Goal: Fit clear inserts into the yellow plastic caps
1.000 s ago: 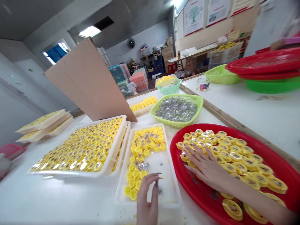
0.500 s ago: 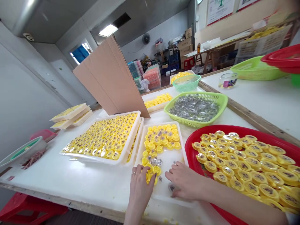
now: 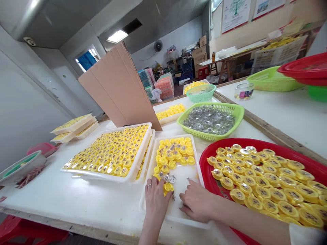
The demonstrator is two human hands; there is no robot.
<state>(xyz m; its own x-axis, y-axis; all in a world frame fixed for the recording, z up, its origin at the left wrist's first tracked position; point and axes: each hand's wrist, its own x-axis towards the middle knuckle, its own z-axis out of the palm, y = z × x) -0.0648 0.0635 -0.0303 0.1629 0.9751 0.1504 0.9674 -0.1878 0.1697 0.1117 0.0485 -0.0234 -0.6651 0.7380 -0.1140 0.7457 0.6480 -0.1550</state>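
My left hand [image 3: 156, 194], with a ring on one finger, is over the left side of a white tray [image 3: 180, 212]. Its thumb and fingers close round a yellow round plastic case [image 3: 168, 187]. Small silvery pieces [image 3: 173, 196] lie by the thumb, and clear discs [image 3: 170, 178] lie just beyond the fingers. To the right, my right hand [image 3: 196, 200] rests low over the same tray, fingers curled; whatever is under them is hidden. A tiny silvery piece [image 3: 188, 178] lies near its knuckles. Several open yellow cases [image 3: 173, 149] fill the tray's far half.
At right, a red tray [image 3: 213, 149] holds many closed yellow cases. A green basket [image 3: 190, 131] of clear discs stands behind. Stacked white trays [image 3: 134, 177] of yellow cases are at left, before an upright cardboard sheet [image 3: 120, 88]. A wooden strip [image 3: 265, 126] crosses the table.
The view has shifted slightly. My right hand's fingers have drawn together, and the clear round piece beside its thumb is now out of sight. My left hand stays at the yellow case.
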